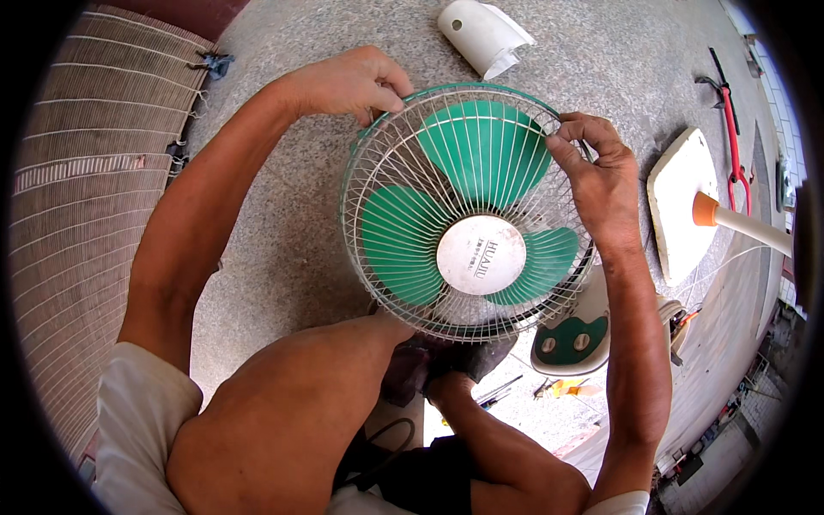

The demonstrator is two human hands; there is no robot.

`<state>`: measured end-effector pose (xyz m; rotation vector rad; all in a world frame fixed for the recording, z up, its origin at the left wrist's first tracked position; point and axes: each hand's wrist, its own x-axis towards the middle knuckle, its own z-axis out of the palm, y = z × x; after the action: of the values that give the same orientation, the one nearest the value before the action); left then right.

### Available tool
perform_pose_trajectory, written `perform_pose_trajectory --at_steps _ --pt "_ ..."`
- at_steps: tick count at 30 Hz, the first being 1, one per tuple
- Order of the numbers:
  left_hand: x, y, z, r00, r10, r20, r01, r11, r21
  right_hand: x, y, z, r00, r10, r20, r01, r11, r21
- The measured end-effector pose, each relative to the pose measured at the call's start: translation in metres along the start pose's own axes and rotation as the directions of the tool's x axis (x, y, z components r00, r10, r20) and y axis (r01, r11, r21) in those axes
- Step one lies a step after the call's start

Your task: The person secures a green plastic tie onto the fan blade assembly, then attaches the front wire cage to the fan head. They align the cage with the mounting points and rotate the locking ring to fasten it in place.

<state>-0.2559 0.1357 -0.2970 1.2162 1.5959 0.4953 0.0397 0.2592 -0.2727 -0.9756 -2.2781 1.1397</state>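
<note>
The person's bent legs (292, 421) fill the lower edge of the view, with dark footwear (446, 356) showing between them at 6 o'clock. Directly above the knees, at frame centre, the fan head (468, 215) faces upward. Its white wire guard (378, 172) encloses three green blades (485, 150) around a white round hub cap (481, 255).

The left hand (348, 84) grips the guard rim at 11 o'clock, fingers curled together and pinched on the green rim band (481, 87). The right hand (596, 172) holds the rim at 2 o'clock, thumb and fingertips clamped on the wires.

At 4 o'clock, just beside the guard, lies the white fan body with a green control panel (571, 339). Small tools (562, 388) rest on the ground below it; their type cannot be told.

At 3 o'clock, a white flat base (678, 206) carries a white pole with an orange collar (705, 209). A red-handled tool (731, 129) lies beyond it. At 12 o'clock, a white plastic cover (481, 34) lies on the speckled stone floor (283, 240). A woven mat (94, 172) extends along 9 o'clock.
</note>
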Motion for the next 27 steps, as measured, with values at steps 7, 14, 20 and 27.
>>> perform_pose_trajectory --at_steps 7,14,20,27 --pt "0.000 0.006 0.002 1.000 -0.012 -0.016 0.014 0.996 0.093 -0.008 -0.004 -0.001 1.000 -0.001 -0.018 -0.001 0.993 -0.118" --pt "0.000 0.005 0.010 0.993 0.068 -0.096 -0.050 0.982 0.182 -0.009 -0.008 0.009 0.998 -0.025 -0.054 0.014 0.979 -0.201" --pt "-0.006 0.003 0.015 0.979 0.117 -0.170 -0.076 0.970 0.230 -0.001 -0.008 0.013 0.996 -0.051 -0.069 0.037 0.982 -0.186" --pt "-0.011 0.012 0.008 0.996 0.072 -0.054 -0.058 0.972 0.227 0.002 -0.004 0.016 0.993 -0.082 -0.080 0.067 0.983 -0.169"
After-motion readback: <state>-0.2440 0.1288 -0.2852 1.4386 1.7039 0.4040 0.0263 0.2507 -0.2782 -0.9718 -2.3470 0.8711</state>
